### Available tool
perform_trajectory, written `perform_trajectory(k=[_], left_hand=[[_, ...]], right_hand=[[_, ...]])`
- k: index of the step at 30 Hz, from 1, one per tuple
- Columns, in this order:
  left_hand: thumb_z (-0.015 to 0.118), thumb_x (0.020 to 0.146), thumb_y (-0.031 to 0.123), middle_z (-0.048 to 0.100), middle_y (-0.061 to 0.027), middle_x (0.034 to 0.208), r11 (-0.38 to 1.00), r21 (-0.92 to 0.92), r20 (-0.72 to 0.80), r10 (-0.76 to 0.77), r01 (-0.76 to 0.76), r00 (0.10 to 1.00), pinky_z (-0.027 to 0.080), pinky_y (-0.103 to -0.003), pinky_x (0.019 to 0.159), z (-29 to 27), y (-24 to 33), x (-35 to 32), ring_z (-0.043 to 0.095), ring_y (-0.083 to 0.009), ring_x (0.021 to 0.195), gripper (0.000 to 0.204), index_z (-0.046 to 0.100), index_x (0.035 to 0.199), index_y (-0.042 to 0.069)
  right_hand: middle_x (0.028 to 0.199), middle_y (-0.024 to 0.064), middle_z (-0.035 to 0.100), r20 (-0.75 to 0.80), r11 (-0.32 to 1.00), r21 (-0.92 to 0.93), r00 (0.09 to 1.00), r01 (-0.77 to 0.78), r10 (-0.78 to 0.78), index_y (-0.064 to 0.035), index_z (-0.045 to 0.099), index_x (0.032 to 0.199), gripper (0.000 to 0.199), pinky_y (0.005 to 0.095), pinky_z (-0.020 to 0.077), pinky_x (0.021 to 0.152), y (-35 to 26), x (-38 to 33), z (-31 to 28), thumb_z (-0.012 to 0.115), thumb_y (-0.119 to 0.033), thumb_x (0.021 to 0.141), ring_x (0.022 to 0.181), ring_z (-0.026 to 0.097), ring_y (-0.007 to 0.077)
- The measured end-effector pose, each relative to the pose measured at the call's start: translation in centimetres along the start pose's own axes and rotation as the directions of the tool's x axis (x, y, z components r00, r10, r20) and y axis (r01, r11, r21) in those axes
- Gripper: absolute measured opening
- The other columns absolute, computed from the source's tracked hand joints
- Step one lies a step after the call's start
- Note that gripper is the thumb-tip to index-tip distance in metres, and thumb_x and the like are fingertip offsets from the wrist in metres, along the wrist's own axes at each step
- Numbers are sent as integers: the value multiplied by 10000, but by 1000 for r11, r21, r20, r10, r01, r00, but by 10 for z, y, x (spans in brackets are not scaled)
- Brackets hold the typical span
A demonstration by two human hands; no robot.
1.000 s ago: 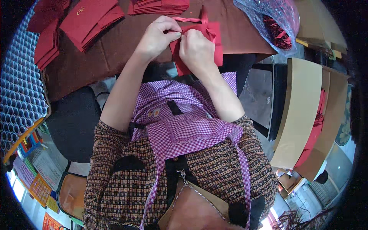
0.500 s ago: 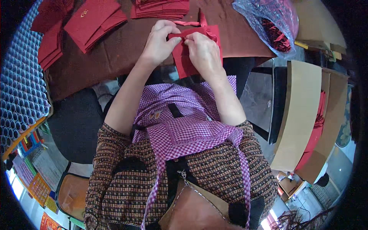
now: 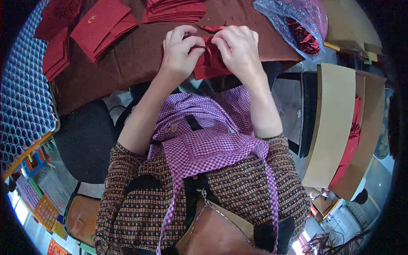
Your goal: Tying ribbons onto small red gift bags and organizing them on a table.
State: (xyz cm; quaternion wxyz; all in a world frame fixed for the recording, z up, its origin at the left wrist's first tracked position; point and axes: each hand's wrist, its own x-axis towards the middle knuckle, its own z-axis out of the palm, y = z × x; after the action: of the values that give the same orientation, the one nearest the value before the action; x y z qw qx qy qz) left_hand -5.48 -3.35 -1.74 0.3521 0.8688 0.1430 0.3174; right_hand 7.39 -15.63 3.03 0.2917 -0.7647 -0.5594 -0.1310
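Note:
At the near edge of the brown-covered table, both my hands work on a red paper envelope. My left hand pinches its upper left part between thumb and fingers. My right hand grips the upper right part, its fingers curled over and covering most of that side. A narrow red ribbon shows just beyond my fingers, with one end sticking up by the right hand. The lower part of the envelope hangs towards me. What the fingertips pinch is partly hidden.
Stacked red envelopes lie at the left, with another red stack further back. A clear plastic bag of red pieces sits at the right. A cardboard box with red things stands right; a black chair stands left.
My right hand has moved right and slightly up, turning over the envelope's top. My left hand has shifted slightly right and down. More of the envelope is covered now, and the ribbon lies lower.

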Motion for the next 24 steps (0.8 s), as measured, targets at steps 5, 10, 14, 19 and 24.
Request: perform_trajectory(k=[5,10,14,19,24], left_hand=[[662,699,86,532,-90,1133,992,90,-30,93,-90,995,345,-407,913,-4,16,-1,451,-297,1085,136,663,829,127],[641,700,98,513,-81,1185,940,258,-94,255,-223,963,325,-419,899,-8,22,0,436,-295,1118,158,668,842,163],[648,686,100,510,-81,1202,920,276,-104,318,-280,942,324,-417,898,-8,22,1,448,-291,1117,175,673,842,177],[673,678,112,504,-82,1205,932,231,-133,314,-278,940,339,-415,885,-8,20,-1,470,-291,1089,193,676,852,195],[633,763,10,498,-93,1187,973,-231,12,10,-7,1000,436,-366,888,-11,21,4,527,-275,1030,153,653,880,107]], right_hand=[[801,66,644,390,995,95,920,2,-39,-75,668,817,144,376,401,791,8,17,-15,586,-193,825,843,569,261],[764,109,658,638,888,324,768,-327,50,-4,675,859,180,314,485,682,15,31,-21,630,-169,803,723,625,189],[719,60,651,731,764,393,678,-511,78,18,667,842,167,263,481,651,18,33,-23,636,-135,783,681,591,100],[721,44,647,646,710,481,755,-514,109,23,648,810,152,249,473,653,13,23,-22,616,-125,789,688,585,89],[732,24,635,396,806,476,904,-352,161,19,635,805,140,236,465,660,5,12,-15,605,-118,793,713,569,66]])
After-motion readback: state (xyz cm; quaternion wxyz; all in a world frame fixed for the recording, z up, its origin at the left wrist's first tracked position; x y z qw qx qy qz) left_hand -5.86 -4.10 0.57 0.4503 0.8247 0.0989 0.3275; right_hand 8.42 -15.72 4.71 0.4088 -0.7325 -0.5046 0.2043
